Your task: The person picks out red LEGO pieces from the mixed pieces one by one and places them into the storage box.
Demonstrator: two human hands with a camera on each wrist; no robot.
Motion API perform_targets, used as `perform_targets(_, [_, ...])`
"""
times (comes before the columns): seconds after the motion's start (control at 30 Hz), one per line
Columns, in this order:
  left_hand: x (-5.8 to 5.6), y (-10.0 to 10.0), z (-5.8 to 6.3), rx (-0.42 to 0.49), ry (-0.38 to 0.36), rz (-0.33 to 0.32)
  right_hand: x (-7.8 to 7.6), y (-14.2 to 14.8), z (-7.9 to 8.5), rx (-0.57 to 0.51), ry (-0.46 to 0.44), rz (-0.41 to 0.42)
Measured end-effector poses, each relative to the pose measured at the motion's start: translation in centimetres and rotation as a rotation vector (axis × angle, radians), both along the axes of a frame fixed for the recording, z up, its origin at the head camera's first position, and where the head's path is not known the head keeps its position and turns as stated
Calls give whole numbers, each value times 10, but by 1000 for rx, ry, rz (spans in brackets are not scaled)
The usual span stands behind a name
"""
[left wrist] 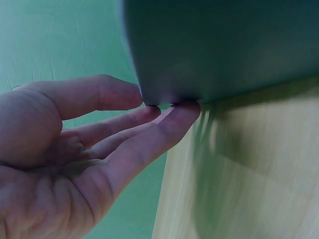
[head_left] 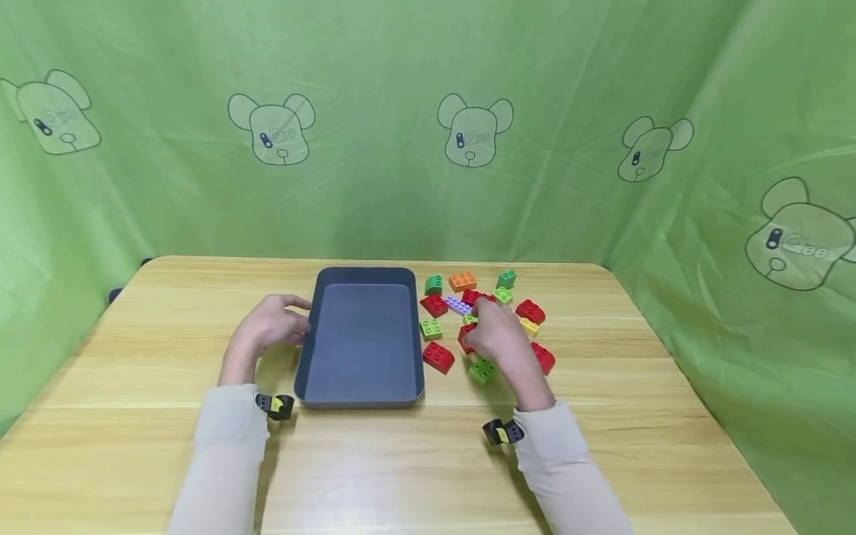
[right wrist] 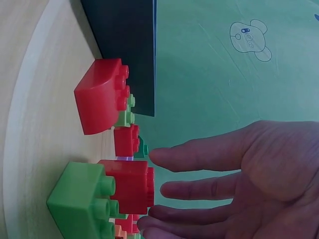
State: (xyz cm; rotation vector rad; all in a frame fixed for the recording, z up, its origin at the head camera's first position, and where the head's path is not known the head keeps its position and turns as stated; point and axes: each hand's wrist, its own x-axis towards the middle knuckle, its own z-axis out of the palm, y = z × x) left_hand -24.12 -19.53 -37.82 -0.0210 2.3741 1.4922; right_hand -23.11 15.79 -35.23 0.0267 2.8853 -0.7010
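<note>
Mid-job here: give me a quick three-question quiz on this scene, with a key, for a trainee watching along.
1. Which touches the tray: the left grip or the right grip?
2. True or false: in the head view, the orange brick lies to the right of the tray.
3. In the head view, what colour is the brick closest to the tray's near right corner? a) purple b) red c) yellow

Key: 1: the left grip; 2: true; 3: b

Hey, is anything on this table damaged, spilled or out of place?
Nothing looks damaged or spilled. Only the blocks look untidy: scattered at mixed angles beside the tray, on its right.
</note>
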Motion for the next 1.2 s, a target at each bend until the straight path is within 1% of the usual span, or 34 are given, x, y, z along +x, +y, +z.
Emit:
perform_targets(0.47, [-1,-1,-1,-10,14,-4,-2,0,-4,-12,-17,-15])
perform_targets(0.7, [-2,-1,-2,-5,16,-2,-4,-2,-7,-35,-81,-41])
perform_targets(0.83, [-1,-1,-2,0,14,-4,-6,-2,-10,-24,-75,-25])
perform_targets(0.97, [0,-1,-2,17,9,-6,-8,-2,-12,-20,-78,-27])
perform_targets(1.2, [-3,-2,-4,29,-1,0,-9,-1,-13,-15,-88,-30])
